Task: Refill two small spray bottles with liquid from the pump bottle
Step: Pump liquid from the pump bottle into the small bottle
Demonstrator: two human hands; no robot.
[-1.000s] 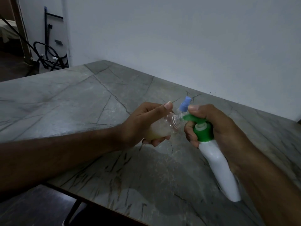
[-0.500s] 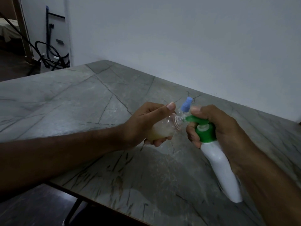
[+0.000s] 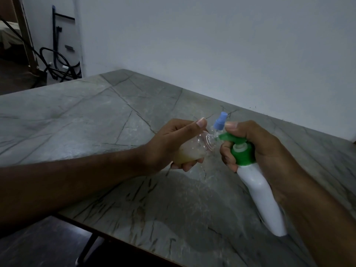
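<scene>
Grey stone table (image 3: 81, 120). White pump bottle (image 3: 258, 191) w/ green head, base on table, tilted, R hand (image 3: 256, 143) wrapped round top. L hand (image 3: 173, 143) grips clear small bottle (image 3: 192, 149), partly full, mouth at nozzle. Blue spray cap (image 3: 220, 121) behind.

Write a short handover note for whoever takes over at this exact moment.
Left hand grips the small clear plastic spray bottle, tilted, uncapped, part full of yellowish liquid.
Right hand holds the white pump bottle with green pump head, thumb on the pump, nozzle at the open neck.
Blue spray cap shows behind them.
Done: partial fill. Left: finish, recap, fill the second bottle, which is not in view.
</scene>
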